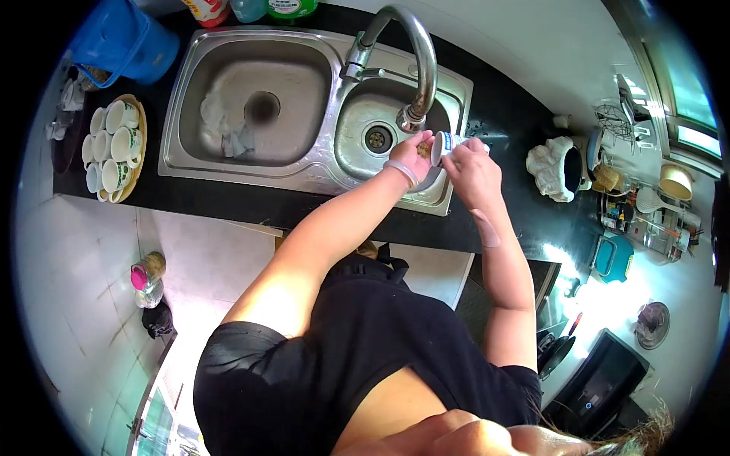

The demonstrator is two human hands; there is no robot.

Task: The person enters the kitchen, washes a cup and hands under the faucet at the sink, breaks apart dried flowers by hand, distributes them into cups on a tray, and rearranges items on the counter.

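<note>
Arms (331,225) angled inward to small basin (352,114): left grip (411,158) cupped around brownish item (424,147), right grip (473,169) closed on sideways cup (439,147).

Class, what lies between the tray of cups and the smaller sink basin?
In the head view, a strip of black counter and the larger basin lie between them.

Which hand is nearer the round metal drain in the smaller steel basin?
Left. In view, the left hand is just right of the drain; the right hand is farther right.
</note>
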